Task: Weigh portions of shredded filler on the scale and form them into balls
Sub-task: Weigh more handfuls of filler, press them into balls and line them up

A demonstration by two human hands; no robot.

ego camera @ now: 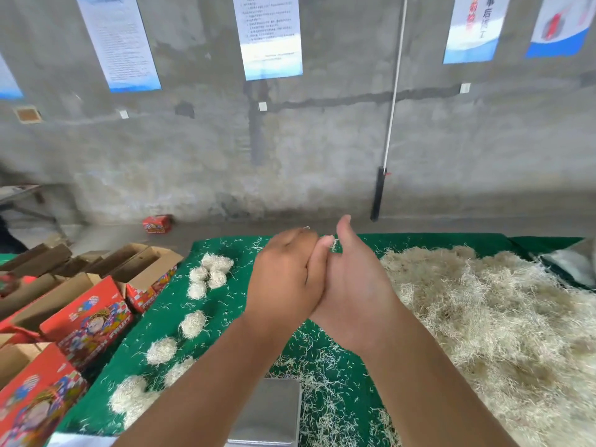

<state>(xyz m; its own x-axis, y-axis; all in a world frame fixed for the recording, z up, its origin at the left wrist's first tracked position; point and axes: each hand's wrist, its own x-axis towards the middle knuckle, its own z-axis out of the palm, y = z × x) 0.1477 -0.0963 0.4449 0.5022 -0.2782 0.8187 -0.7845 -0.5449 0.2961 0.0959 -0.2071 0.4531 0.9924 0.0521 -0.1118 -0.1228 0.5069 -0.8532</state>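
Left hand (283,279) and right hand (351,285) are pressed palm to palm above the green cloth-covered bench (245,317), fingers closed around what is probably a portion of filler; only a few pale strands show at the fingertips (327,241), the rest is hidden. Likely step: rolling a ball. The big loose heap of pale shredded filler (483,317) lies at right. Finished pale fluffy balls (193,324) sit in a loose row at left, beside open red printed cardboard boxes (87,321). The grey metal scale pan (274,411) below the wrists is bare. Filler looks very light, soft, springy and sheds strands: best cupped whole between the palms and compressed gently, not pinched.
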